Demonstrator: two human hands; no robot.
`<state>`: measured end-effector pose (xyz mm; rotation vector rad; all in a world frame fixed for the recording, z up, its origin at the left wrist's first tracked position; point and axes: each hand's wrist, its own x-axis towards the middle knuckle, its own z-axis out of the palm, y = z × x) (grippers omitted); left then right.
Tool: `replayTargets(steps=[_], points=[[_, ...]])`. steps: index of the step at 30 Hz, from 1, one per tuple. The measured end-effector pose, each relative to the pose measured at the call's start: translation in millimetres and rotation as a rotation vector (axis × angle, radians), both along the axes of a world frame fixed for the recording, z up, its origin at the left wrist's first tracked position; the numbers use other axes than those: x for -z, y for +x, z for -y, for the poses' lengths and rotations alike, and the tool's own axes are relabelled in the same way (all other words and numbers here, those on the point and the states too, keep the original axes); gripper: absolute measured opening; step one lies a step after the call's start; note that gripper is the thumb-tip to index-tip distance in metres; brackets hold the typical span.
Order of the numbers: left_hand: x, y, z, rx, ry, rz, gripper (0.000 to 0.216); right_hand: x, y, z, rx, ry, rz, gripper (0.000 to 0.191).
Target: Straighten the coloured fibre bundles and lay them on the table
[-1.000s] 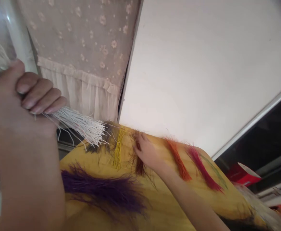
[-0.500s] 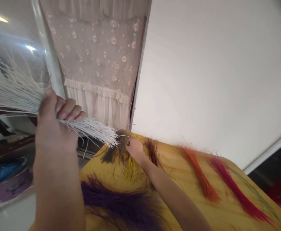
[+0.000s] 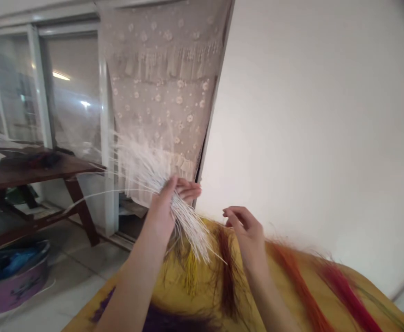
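Gripping a white bundle (image 3: pixel 190 219) in the left hand (image 3: pixel 169 196), above the far left of the yellow surface (image 3: pixel 167 293).
Closed around the strands between thumb and partly stretched fingers, with the upper ends blurred against the patterned curtain (image 3: pixel 160 99); curled at the right hand (image 3: pixel 246 226), thumb and forefinger close together, with no way to tell if pinching anything; partly hidden behind the white tips, a dark bundle (image 3: pixel 178 246); lying nearby, yellow strands (image 3: pixel 190 274) and a reddish-brown bundle (image 3: pixel 227 272); farther right, orange (image 3: pixel 300 286) and pink bundles (image 3: pixel 348 290), cut off at the near edge; mostly covered by the left forearm and cropped below, purple strands (image 3: pixel 174 321).
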<state>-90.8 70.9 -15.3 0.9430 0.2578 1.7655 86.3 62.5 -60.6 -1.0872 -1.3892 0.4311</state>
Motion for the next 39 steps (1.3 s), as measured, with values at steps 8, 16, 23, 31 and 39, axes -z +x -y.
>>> replayTargets(steps=[8,16,23,31,39], points=[[21.2,78,33,0.236,0.010,-0.301,0.040,-21.1,50,75,0.030,0.088,-0.028,0.013],[25.8,101,42,0.214,-0.039,-0.446,0.037,-13.7,40,61,-0.023,0.035,0.048,0.012],[35.0,108,31,0.267,-0.092,-0.310,0.024,-6.6,42,59,0.019,0.202,0.162,0.014],[30.4,107,40,0.094,-0.066,-0.169,0.022,-1.0,24,70,0.063,0.415,0.395,0.013],[33.8,115,54,0.083,-0.115,-0.285,0.024,0.8,19,73,0.085,0.188,0.318,0.014]])
